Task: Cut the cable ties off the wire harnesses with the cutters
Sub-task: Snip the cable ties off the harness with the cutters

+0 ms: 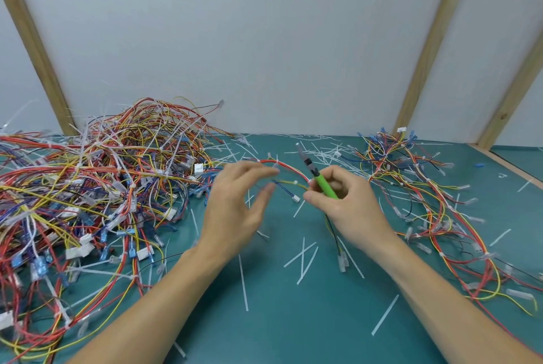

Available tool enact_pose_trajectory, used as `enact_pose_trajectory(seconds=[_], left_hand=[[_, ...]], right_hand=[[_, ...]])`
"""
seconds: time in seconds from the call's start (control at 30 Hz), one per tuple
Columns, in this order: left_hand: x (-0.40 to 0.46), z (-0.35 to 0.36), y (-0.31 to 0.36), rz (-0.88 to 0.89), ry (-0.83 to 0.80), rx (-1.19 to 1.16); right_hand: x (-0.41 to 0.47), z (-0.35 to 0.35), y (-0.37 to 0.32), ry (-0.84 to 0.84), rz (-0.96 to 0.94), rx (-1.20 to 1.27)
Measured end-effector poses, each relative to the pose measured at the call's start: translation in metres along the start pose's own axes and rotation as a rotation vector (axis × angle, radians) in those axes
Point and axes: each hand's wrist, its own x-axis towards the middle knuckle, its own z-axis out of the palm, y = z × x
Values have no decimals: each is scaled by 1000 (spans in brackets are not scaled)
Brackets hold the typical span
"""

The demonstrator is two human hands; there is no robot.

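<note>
A single wire harness (289,168), with red, yellow and blue strands, arcs across the middle of the bench (279,319) toward its far edge, between the two hands. White cable ties (276,164) ring it at several spots; one small tie sits on the yellow strand just beside the cutters (318,177).

The right hand (345,205) grips the green handle of the cutters, fingers (313,196) curled round it, with the metal tip pointing up and away toward the far edge, off the wire. Whether the blades are parted is too small to tell. The left hand (238,202) hovers over the harness with thumb and fingers spread and holds nothing; it looks blurred.

This reads as the step between cuts: finding the next tie on this harness. The next move calls for the left hand to pin or lift the wire beside a tie, and for the cutters' tip to swing down and slip under the tie alone, not the insulation.

A large tangled pile of harnesses (97,187) fills the left side of the bench, a smaller heap (426,187) lies toward the right edge, and snipped tie tails (304,257) litter the near middle.
</note>
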Motion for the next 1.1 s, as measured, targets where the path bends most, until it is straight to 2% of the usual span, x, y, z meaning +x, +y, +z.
enact_pose_trajectory(seconds=[0.1, 0.2, 0.3, 0.4, 0.47, 0.53, 0.63, 0.8, 0.97, 1.03, 1.1], left_hand=[[7, -10, -6, -113, 272, 52], [11, -16, -15, -240, 373, 73], [9, -15, -20, -386, 291, -27], [7, -12, -25, -491, 121, -106], [2, -10, -28, -463, -58, 25], [-4, -5, -29, -362, -248, 142], [-8, -1, -24, -264, -417, 100], [-7, 2, -15, -142, -568, 144], [-8, 5, -9, -329, -654, 17], [-9, 7, -10, -398, -610, 41], [-11, 8, -12, -461, -489, 99]], right_hand=[[5, -12, -1, 110, -11, 116], [8, -20, 0, 216, 7, 215], [11, -23, -1, 308, 17, 293], [12, -26, 1, 377, 31, 363], [12, -28, 3, 419, 36, 375], [14, -31, 5, 464, 33, 301], [17, -33, 11, 459, 41, 102], [12, -28, 19, 471, -38, -216], [9, -26, 8, 525, -186, -250], [5, -22, 5, 492, -228, -267], [3, -17, 5, 435, -225, -283]])
